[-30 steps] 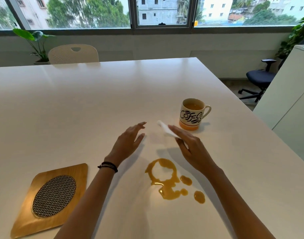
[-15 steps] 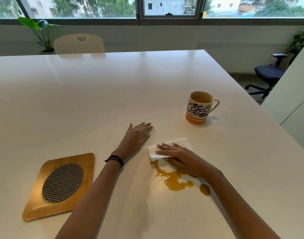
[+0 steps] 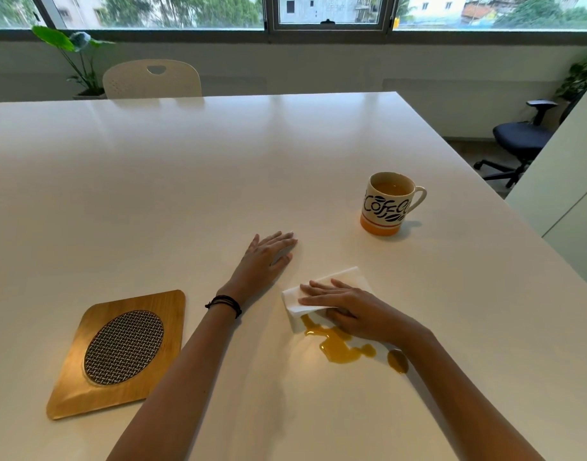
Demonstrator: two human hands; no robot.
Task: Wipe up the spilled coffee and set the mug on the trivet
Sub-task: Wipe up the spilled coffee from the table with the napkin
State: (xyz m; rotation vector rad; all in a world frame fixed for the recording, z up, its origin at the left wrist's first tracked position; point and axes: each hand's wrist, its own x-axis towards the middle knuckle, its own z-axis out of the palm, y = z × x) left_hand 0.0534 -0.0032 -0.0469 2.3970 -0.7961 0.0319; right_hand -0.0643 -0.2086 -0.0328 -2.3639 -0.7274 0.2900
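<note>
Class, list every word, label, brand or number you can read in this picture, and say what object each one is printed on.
"Coffe": dark lettering on the side of the mug; the rest of the word curves out of sight round the mug.
No readable text on the trivet, the napkin, the table or the buildings outside the window.

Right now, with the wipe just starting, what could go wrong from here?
1. The napkin under the right hand covers only the far edge of the spilled coffee; one thin sheet may saturate and smear rather than absorb.
2. The right forearm hangs close over the separate drop and could drag through it.
3. The mug looks fairly full, and the trivet lies across the table past the left hand, so carrying it could slosh more.
</note>
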